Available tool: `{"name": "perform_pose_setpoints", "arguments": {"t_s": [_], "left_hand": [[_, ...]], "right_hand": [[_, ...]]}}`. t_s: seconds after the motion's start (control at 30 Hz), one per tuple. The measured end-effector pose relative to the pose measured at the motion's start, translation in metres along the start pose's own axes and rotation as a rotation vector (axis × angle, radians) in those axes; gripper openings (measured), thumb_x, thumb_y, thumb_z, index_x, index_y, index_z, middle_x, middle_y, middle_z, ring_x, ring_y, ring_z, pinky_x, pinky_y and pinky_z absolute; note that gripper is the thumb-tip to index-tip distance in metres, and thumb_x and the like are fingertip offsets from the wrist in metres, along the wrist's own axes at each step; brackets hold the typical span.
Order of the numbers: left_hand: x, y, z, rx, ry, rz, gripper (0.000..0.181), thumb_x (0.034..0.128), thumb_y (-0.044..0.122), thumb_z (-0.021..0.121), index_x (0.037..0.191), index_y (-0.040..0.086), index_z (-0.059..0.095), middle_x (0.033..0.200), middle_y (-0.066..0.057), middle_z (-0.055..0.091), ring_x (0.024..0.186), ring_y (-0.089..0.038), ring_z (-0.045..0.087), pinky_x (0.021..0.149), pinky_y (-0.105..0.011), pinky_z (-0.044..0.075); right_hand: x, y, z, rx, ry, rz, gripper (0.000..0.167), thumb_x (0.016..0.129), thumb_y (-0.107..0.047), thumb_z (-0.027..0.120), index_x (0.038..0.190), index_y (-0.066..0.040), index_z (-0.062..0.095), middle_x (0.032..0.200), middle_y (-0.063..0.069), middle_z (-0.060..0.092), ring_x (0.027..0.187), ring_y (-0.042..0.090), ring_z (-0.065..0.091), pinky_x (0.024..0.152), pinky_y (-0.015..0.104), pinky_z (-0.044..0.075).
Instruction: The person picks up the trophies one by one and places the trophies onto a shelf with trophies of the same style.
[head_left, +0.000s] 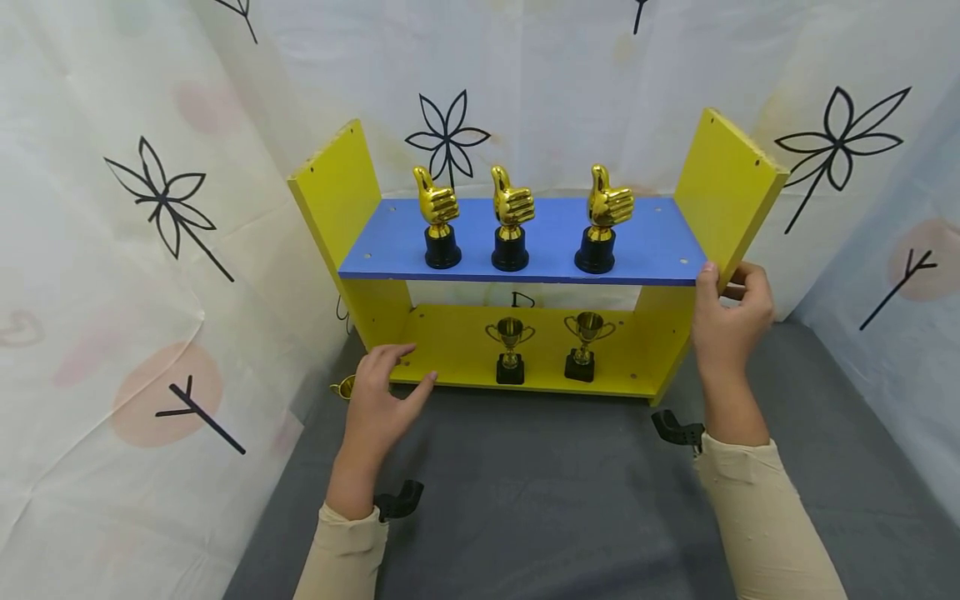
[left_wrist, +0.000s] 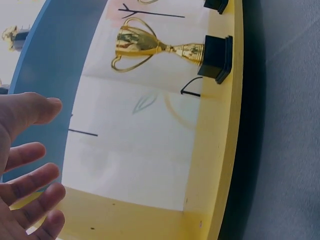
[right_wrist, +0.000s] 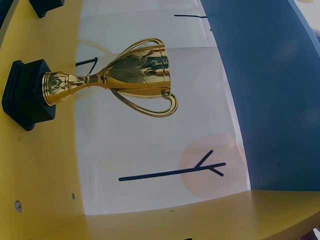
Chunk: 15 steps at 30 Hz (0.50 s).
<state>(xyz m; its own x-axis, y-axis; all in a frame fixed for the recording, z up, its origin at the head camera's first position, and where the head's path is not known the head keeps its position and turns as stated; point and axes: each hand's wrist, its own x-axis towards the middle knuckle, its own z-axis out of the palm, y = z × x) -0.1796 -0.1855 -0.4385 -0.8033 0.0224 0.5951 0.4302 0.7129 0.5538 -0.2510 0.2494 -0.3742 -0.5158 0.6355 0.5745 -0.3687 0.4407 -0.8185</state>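
Note:
A two-level shelf has yellow side panels [head_left: 738, 179], a blue upper board [head_left: 551, 237] and a yellow bottom board [head_left: 450, 346]. My right hand [head_left: 731, 321] grips the right panel's front edge, thumb in front and fingers around the outside. Near the bottom board's left end is my left hand [head_left: 382, 404], its fingers spread and holding nothing; the left wrist view also shows the loose fingers [left_wrist: 37, 175]. On the bottom board stand two gold trophy cups, one in the middle [head_left: 510, 346] and one farther right [head_left: 588, 343]. Three gold thumbs-up trophies [head_left: 513, 217] stand upright on the blue board.
Beside the shelf's left panel, a gold cup [head_left: 345, 387] is partly hidden by my left hand. Grey cloth [head_left: 540, 483] covers the surface in front. White patterned fabric [head_left: 570, 92] hangs behind and at both sides.

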Motion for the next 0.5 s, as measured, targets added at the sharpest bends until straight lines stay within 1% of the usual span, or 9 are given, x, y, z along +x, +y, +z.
{"name": "perform_pose_setpoints", "arguments": {"t_s": [0.07, 0.3, 0.5], "left_hand": [[-0.001, -0.001, -0.003, 0.002, 0.003, -0.004, 0.048, 0.0877, 0.024, 0.09, 0.13, 0.008, 0.071, 0.124, -0.012, 0.067, 0.109, -0.03, 0.06, 0.095, -0.049, 0.05], [-0.003, -0.005, -0.013, 0.011, 0.008, -0.01, 0.047, 0.0879, 0.023, 0.089, 0.129, 0.009, 0.072, 0.126, -0.013, 0.067, 0.112, -0.033, 0.059, 0.092, -0.049, 0.049], [-0.004, -0.011, -0.019, 0.038, 0.013, -0.011, 0.046, 0.0879, 0.024, 0.089, 0.128, 0.009, 0.072, 0.125, -0.013, 0.067, 0.109, -0.03, 0.058, 0.091, -0.049, 0.048]], "right_hand": [[0.0, 0.0, 0.0, -0.001, -0.002, 0.0, 0.03, 0.097, -0.04, 0.068, 0.106, -0.012, 0.074, 0.091, -0.025, 0.057, 0.082, 0.0, 0.052, 0.077, 0.022, 0.04], [-0.001, -0.001, 0.0, 0.007, 0.003, 0.0, 0.025, 0.096, -0.04, 0.068, 0.103, -0.016, 0.073, 0.091, -0.025, 0.058, 0.082, 0.0, 0.053, 0.077, 0.022, 0.039], [0.0, 0.0, 0.001, 0.002, 0.012, -0.01, 0.027, 0.096, -0.04, 0.068, 0.103, -0.014, 0.074, 0.09, -0.025, 0.057, 0.081, -0.001, 0.052, 0.076, 0.021, 0.039]]}}
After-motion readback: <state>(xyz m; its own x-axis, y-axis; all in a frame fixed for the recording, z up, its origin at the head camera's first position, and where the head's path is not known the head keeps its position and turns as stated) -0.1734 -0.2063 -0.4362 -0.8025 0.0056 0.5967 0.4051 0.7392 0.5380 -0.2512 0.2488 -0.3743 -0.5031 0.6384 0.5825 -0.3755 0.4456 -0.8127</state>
